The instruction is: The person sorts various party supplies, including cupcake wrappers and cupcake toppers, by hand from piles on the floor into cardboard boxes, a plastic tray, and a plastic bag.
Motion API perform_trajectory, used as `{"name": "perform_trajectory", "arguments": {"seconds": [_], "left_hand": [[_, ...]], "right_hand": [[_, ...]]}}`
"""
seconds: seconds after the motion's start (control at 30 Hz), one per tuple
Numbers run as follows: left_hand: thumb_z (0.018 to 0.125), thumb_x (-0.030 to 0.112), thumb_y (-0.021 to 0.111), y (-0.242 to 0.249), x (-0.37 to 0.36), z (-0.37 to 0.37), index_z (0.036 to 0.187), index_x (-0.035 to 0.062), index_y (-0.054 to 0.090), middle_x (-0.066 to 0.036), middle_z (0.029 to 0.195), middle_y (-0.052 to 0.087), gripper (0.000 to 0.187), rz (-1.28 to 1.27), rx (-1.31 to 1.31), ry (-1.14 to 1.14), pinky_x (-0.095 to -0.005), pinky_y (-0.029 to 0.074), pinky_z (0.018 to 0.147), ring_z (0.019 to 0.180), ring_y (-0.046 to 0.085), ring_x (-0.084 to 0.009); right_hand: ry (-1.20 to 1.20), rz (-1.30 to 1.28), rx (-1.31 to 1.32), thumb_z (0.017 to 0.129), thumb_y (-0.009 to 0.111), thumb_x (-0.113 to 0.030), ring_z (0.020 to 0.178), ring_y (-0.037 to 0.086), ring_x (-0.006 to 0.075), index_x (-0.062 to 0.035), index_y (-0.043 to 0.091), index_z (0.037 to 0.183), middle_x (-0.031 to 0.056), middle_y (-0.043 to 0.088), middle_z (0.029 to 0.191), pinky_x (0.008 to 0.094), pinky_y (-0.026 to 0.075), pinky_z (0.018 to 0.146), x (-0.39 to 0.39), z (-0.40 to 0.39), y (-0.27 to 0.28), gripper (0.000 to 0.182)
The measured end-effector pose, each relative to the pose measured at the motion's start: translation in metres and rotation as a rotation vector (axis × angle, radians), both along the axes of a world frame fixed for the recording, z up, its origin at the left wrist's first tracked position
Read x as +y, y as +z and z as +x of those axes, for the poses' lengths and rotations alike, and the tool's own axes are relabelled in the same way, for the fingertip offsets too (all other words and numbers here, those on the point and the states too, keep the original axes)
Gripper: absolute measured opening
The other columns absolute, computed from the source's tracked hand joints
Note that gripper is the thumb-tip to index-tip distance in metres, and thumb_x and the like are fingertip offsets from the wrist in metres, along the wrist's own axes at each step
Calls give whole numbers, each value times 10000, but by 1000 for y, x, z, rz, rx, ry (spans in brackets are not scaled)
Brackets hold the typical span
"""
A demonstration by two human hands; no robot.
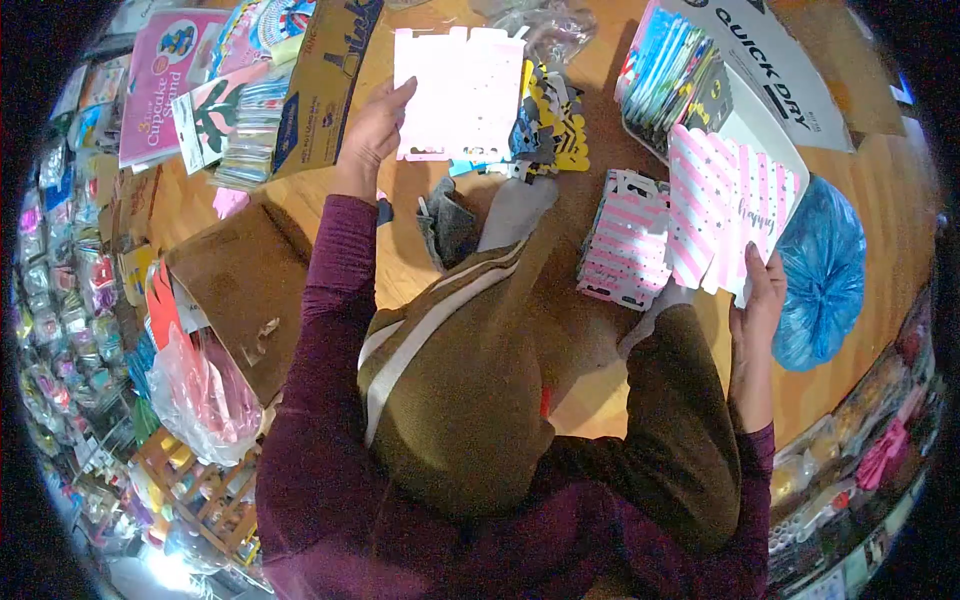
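At the upper middle, my left hand (pixel 378 125) grips the left edge of a flat pale-pink card sheet (pixel 458 95), washed out by bright light. My right hand (pixel 762 285) pinches the lower edge of pink-and-white striped card pieces (pixel 725 210) with scalloped tops, stars and the word "happy". Between my hands lies a stack of pink striped cards (pixel 625 240) with dark cut-out slots showing. Yellow and black patterned card pieces (pixel 560 125) lie just right of the pale sheet, partly under it.
At the right stand a white "Quick Dry" box (pixel 770 60) with packed sleeves (pixel 675 75) and a blue plastic bag (pixel 822 270). On the left are a carton of packets (pixel 325 90), an open brown box (pixel 240 290) and shelved goods (pixel 75 300). My legs (pixel 460 390) occupy the middle.
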State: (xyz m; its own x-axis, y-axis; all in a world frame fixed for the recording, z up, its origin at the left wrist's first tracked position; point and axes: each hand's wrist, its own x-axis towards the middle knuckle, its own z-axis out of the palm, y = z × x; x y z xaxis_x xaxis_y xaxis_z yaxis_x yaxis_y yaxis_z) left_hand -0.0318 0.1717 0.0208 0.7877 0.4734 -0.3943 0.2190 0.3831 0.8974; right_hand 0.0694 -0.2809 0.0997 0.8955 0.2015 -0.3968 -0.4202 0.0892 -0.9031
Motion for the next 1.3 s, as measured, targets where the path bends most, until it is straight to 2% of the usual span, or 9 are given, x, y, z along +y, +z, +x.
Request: {"name": "perform_trajectory", "arguments": {"seconds": [0.13, 0.47, 0.53, 0.63, 0.77, 1.0, 1.07, 1.13, 1.3], "left_hand": [[839, 187, 522, -28, 26, -6, 1020, -29, 498, -20, 823, 550, 283, -8, 55, 24, -190, 384, 527, 605, 451, -55], [898, 198, 388, 9, 15, 15, 1137, -29, 410, -130, 1093, 524, 331, -272, -226, 242, -355, 442, 868, 995, 532, -221], [898, 251, 395, 12, 11, 21, 1092, 11, 453, -102, 983, 559, 314, -331, -297, 335, -338, 493, 728, 858, 570, -202], [873, 274, 441, 38, -7, 23, 809, 80, 463, 23, 589, 320, 205, -372, -194, 335, -221, 244, 387, 458, 287, -89], [860, 248, 450, 23, 11, 17, 890, 18, 497, 15, 542, 321, 237, -734, -671, -36, -192, 213, 347, 404, 263, -77], [873, 255, 426, 27, 1, 20, 903, 21, 488, 4, 596, 401, 244, -778, -702, -36, -217, 287, 360, 431, 339, -93], [889, 271, 402, 33, -14, 23, 983, 22, 491, -40, 754, 529, 280, -338, -327, 125, -250, 449, 504, 599, 510, -133], [879, 153, 435, 24, -37, 30, 1126, -3, 440, -99, 1069, 539, 293, -305, -199, 95, -273, 437, 856, 985, 523, -166], [830, 83, 508, 15, -139, 39, 1116, -5, 470, -92, 1037, 564, 301, -308, 140, -511, -305, 470, 802, 903, 559, -170]], "right_hand": [[2, -20, 4, 829, 501, -61, 922, 544, 146, 18, 481, 1105, 102, 548, 1083, 275, 429, 792, -1, 1, -2, 288], [-27, -22, -21, 828, 509, -72, 897, 554, 142, 21, 497, 1093, 101, 560, 1059, 266, 438, 776, -7, 3, -5, 281], [-29, -30, -19, 829, 507, -70, 896, 554, 142, 21, 494, 1098, 102, 559, 1060, 267, 440, 772, -8, 3, -5, 284], [-28, -23, -23, 830, 503, -65, 896, 555, 143, 20, 489, 1105, 103, 558, 1060, 269, 442, 770, -6, 2, -3, 288], [-23, -39, -20, 830, 500, -63, 903, 552, 142, 23, 482, 1111, 103, 557, 1059, 269, 440, 774, -6, 2, 1, 294], [-35, -23, -3, 831, 501, -71, 908, 551, 144, 29, 484, 1103, 102, 555, 1066, 272, 439, 781, -12, 6, -4, 290], [-51, -54, -22, 831, 498, -72, 908, 553, 152, 29, 485, 1099, 107, 557, 1060, 278, 441, 779, -11, 6, -1, 287], [-78, -32, -28, 832, 495, -69, 909, 555, 158, 29, 479, 1105, 110, 557, 1058, 282, 443, 779, -13, 13, 2, 291], [-242, -90, -76, 830, 492, -61, 909, 558, 172, 29, 460, 1121, 113, 557, 1051, 297, 452, 777, -37, 35, 13, 307]]}}
